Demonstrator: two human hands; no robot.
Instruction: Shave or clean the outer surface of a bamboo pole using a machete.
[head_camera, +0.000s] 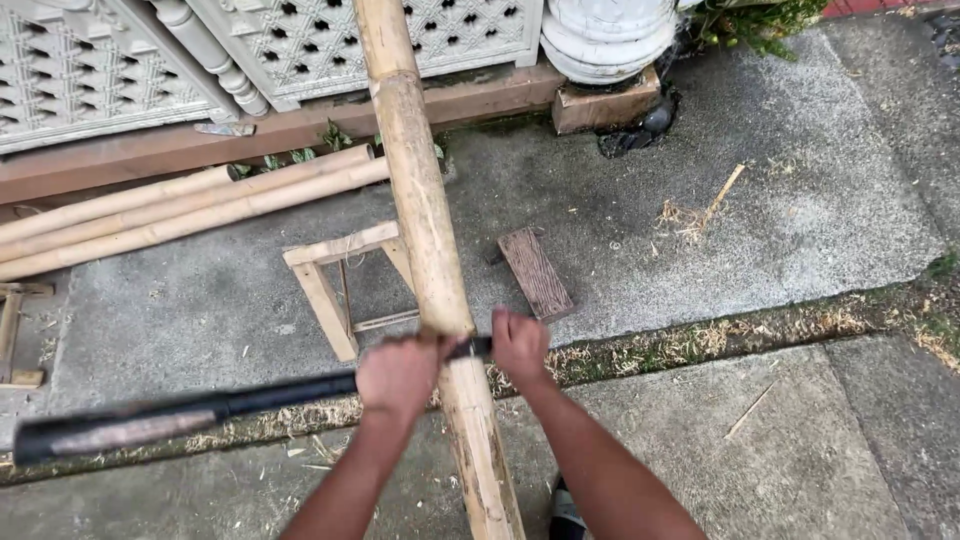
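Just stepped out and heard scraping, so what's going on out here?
A person is working a long dark blade across a thick tan bamboo pole. The left hand and right hand grip the blade on either side of the pole, which leans over a small wooden stand. More bamboo poles lie on the concrete.

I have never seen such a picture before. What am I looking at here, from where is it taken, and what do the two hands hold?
The one picture comes from a camera worn on a person's head, looking down at their own bare arms. No machine is here. A thick bamboo pole runs away from the person, over a small wooden stand. The left hand and right hand grip a long dark blade laid across the pole, one hand on each side of it. On the concrete ground lie three more poles at the left, a small plank and dry shavings. Behind stands a white lattice fence.
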